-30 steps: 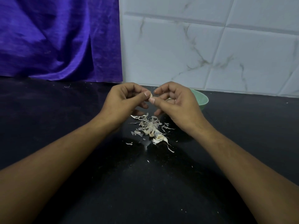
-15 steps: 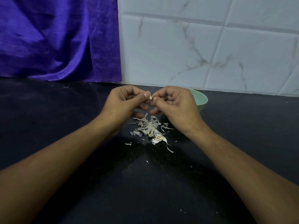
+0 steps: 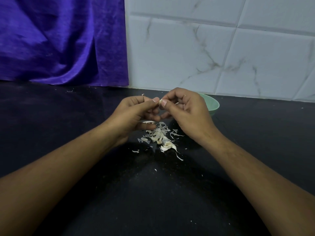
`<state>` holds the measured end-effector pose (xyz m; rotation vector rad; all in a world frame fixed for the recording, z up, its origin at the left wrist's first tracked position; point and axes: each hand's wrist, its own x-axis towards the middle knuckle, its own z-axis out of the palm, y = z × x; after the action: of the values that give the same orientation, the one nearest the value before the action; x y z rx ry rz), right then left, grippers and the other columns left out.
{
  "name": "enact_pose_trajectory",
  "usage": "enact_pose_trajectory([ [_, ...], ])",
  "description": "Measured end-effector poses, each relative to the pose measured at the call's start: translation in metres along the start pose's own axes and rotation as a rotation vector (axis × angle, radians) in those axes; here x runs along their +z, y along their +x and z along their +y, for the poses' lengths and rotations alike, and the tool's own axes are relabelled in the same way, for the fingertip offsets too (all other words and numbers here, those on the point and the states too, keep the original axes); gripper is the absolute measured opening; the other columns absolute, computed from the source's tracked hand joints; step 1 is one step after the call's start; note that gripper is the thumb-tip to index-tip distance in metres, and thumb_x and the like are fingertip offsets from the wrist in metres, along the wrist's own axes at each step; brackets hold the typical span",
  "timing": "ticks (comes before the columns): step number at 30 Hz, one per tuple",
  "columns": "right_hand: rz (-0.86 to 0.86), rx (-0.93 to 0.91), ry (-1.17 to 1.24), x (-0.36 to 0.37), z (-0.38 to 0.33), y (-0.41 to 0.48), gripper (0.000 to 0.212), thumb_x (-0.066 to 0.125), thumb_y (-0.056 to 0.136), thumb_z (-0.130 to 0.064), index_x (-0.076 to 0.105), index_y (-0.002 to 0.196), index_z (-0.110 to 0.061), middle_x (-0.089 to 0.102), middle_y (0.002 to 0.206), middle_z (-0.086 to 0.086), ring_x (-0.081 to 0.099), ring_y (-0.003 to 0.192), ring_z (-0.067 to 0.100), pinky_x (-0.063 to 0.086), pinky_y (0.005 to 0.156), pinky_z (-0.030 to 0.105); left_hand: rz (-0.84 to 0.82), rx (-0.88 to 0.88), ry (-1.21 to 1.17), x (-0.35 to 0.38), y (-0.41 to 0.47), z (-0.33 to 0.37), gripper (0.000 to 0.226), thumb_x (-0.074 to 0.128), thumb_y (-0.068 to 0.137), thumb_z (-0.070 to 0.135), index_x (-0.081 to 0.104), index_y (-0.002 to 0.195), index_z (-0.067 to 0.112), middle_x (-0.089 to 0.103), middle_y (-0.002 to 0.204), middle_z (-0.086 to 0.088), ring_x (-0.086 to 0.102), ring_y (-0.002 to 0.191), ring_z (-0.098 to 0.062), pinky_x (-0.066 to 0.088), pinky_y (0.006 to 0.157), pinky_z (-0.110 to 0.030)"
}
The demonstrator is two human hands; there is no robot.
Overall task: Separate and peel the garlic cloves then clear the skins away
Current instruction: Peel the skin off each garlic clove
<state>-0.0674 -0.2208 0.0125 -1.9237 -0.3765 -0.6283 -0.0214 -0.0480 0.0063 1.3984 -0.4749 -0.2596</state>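
Note:
Above the black counter my left hand point(image 3: 136, 113) and my right hand point(image 3: 187, 111) meet thumb to thumb and pinch a small pale garlic clove point(image 3: 160, 101) between them. Most of the clove is hidden by my fingers. Under the hands lies a loose heap of papery garlic skins point(image 3: 160, 137), with a few stray flakes point(image 3: 135, 151) in front of it. A light green bowl point(image 3: 213, 104) sits just behind my right hand, which covers most of it; its contents are hidden.
A purple cloth point(image 3: 59, 40) hangs at the back left. White marbled wall tiles point(image 3: 221, 48) close off the back right. The black countertop point(image 3: 153, 201) stretches towards me between my forearms, dotted with tiny crumbs.
My two hands have closed in a little on the clove and risen slightly; the skin heap and bowl have stayed put.

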Motion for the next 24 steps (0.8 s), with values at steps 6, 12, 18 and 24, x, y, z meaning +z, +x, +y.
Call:
enact_pose_trajectory([
  [6,-0.032,0.017,0.116,0.003,-0.002,-0.002,0.017,0.068,0.095,0.003,0.072,0.110,-0.003,0.075,0.083,0.010,0.075,0.067,0.018,0.057,0.065,0.024,-0.067,-0.056,-0.049,-0.001,0.000,0.002,0.025,0.069,0.093,0.033,0.070,0.096,0.008,0.067,0.078,-0.001,0.067,0.069,-0.011,0.060,0.056,-0.024],
  [12,0.014,0.082,0.165,-0.002,-0.006,0.002,0.008,0.071,0.095,-0.003,0.073,0.101,0.000,0.074,0.082,0.019,0.072,0.065,0.021,0.054,0.061,0.021,-0.026,0.030,0.030,-0.002,0.002,0.000,0.020,0.063,0.101,0.027,0.071,0.097,0.009,0.070,0.081,-0.002,0.067,0.069,-0.013,0.059,0.058,-0.025],
  [18,0.236,0.072,0.110,-0.037,-0.013,0.018,0.011,0.062,0.092,0.002,0.069,0.091,-0.007,0.071,0.081,0.022,0.074,0.064,0.029,0.057,0.063,0.029,0.045,0.083,0.138,-0.002,0.002,-0.002,0.020,0.060,0.104,0.021,0.074,0.109,0.007,0.069,0.082,-0.002,0.064,0.068,-0.012,0.056,0.057,-0.025],
  [24,0.272,0.117,-0.249,-0.060,0.004,0.022,0.011,0.070,0.085,-0.004,0.065,0.084,-0.014,0.067,0.068,0.009,0.077,0.066,0.017,0.048,0.068,0.029,0.042,0.096,0.185,-0.003,0.003,-0.004,0.018,0.063,0.102,0.020,0.073,0.111,0.007,0.069,0.082,-0.003,0.065,0.066,-0.012,0.056,0.057,-0.025],
])
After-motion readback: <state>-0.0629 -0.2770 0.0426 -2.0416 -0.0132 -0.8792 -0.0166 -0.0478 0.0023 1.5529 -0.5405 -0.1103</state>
